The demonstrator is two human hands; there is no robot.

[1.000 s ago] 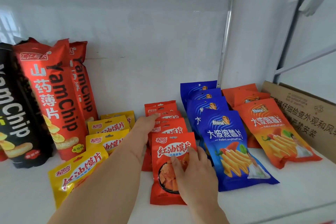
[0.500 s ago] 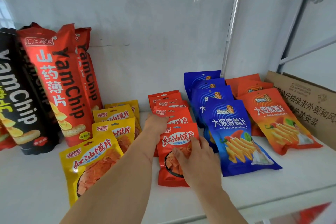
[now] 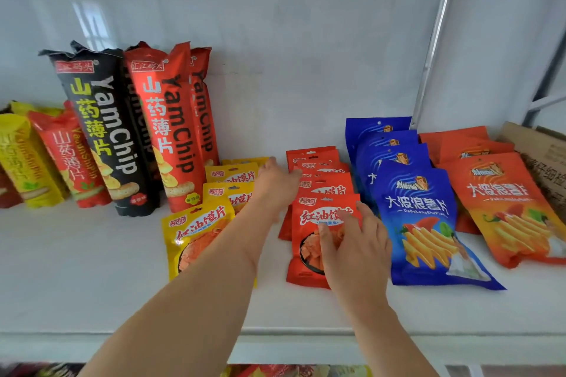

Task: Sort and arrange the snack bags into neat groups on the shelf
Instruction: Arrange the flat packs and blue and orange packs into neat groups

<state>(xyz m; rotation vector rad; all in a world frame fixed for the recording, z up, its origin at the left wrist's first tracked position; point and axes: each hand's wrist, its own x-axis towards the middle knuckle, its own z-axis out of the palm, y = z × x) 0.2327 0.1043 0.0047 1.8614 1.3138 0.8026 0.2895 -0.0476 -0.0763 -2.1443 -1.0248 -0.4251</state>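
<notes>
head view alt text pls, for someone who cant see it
Two hands straighten a row of small red snack bags on a white shelf: right hand flat on the front bag, left hand further back. Yellow bags lie left, blue bags right.

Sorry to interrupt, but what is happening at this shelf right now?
A person is tidying snack bags on a white shelf. The right hand lies flat on the front red bag, while the left hand reaches between the yellow bags and the red stack behind. Blue bags lie alongside.
</notes>
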